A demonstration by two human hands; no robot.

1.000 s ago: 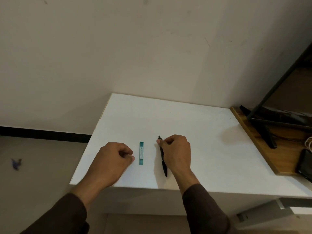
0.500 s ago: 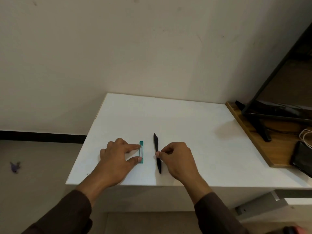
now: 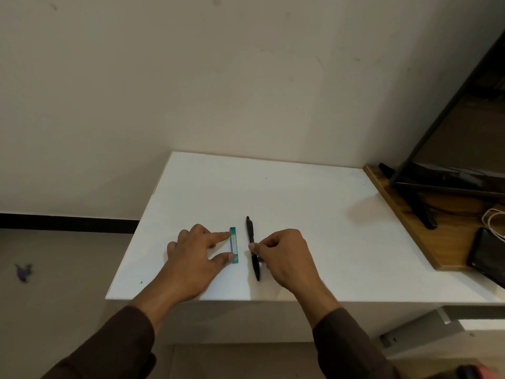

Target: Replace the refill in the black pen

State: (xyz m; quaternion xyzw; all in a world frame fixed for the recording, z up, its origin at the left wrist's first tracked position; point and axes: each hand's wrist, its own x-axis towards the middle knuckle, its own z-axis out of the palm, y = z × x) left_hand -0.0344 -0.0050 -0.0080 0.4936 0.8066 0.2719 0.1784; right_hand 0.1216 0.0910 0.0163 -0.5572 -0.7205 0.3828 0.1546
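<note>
A black pen (image 3: 252, 242) lies on the white table (image 3: 300, 203), pointing away from me. My right hand (image 3: 284, 255) is curled over its middle, thumb and forefinger pinched on the barrel. Just left of the pen, a narrow teal refill packet (image 3: 234, 244) lies flat and parallel to it. My left hand (image 3: 196, 255) rests on the table with fingers spread. Its forefinger tip and thumb tip touch the packet's left edge.
A wooden board (image 3: 426, 231) adjoins the table on the right, carrying a black monitor stand (image 3: 418, 203), a white cable (image 3: 492, 217) and a dark phone (image 3: 486, 255). The wall stands behind the table. The table's front edge is close under my wrists.
My left hand opened from a fist and reached right until it touched the teal packet. My right hand slid back along the pen to its middle, uncovering the far end.
</note>
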